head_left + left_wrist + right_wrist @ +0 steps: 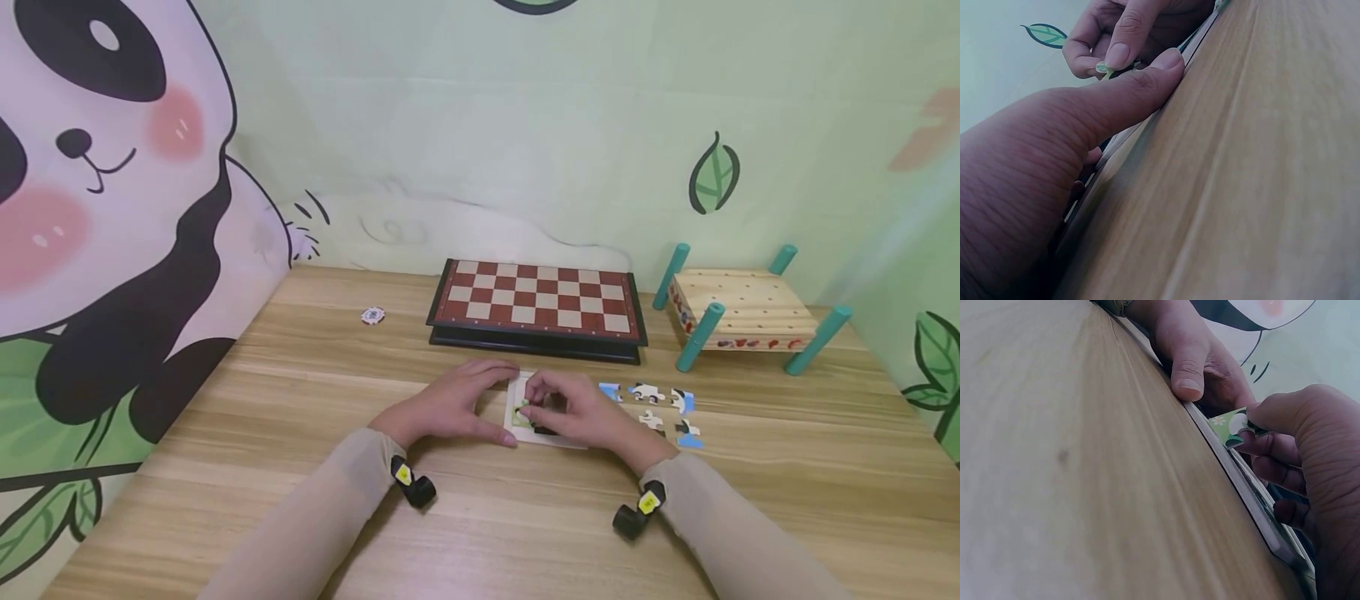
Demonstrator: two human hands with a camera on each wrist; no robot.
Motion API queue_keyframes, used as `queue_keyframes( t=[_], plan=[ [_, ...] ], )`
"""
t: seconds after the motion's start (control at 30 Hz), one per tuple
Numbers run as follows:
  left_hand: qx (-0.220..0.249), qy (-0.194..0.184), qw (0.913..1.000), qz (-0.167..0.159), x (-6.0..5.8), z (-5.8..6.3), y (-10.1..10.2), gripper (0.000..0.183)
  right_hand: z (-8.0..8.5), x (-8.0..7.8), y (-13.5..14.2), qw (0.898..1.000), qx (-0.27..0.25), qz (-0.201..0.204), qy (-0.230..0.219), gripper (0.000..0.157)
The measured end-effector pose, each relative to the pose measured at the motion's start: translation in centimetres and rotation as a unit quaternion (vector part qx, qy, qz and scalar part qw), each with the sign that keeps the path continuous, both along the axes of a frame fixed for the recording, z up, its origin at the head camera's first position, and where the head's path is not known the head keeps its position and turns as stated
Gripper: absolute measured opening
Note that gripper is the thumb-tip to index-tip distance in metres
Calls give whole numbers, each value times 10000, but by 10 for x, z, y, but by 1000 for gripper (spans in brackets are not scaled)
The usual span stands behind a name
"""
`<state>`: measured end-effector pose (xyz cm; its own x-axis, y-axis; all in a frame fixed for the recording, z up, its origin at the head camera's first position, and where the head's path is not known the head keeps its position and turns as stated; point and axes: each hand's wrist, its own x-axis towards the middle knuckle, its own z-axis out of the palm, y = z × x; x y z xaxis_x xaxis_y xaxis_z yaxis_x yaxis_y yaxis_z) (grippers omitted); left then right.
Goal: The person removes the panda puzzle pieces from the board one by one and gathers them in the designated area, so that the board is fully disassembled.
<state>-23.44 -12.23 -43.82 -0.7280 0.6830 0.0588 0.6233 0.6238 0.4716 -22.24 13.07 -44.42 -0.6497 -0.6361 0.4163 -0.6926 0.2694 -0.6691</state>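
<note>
A pale puzzle tray (551, 440) lies flat on the wooden table, partly hidden under the hands. My right hand (573, 408) pinches a small green puzzle piece (1225, 427) between thumb and fingers at the tray's left side. The piece shows a white flower and a black-and-white shape. My left hand (457, 404) rests at the tray's left edge, thumb near the front corner and fingers by the back one. Its thumb (1147, 78) lies nearly straight along the edge. Just right of the tray are several loose puzzle pieces (647, 392), blue, white and black.
Behind the tray stands a folded red-and-white chessboard (536, 298). At the back right is a wooden peg-hole stand (750, 308) with teal legs. A poker chip (372, 316) lies at the back left. A wall with panda artwork (180, 250) borders the table.
</note>
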Motion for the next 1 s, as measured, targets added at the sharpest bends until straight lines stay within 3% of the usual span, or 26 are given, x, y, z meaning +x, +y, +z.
queue_keyframes(
  t=[0.3, 1.0],
  plan=[
    [61, 19, 10000, -30, -1, -2, 0, 104, -3, -2, 0, 9997, -83, -50, 207, 17],
    [-113, -17, 9999, 34, -2, -4, 0, 105, 1, 0, 2, 9999, -24, -89, 138, 14]
  ],
)
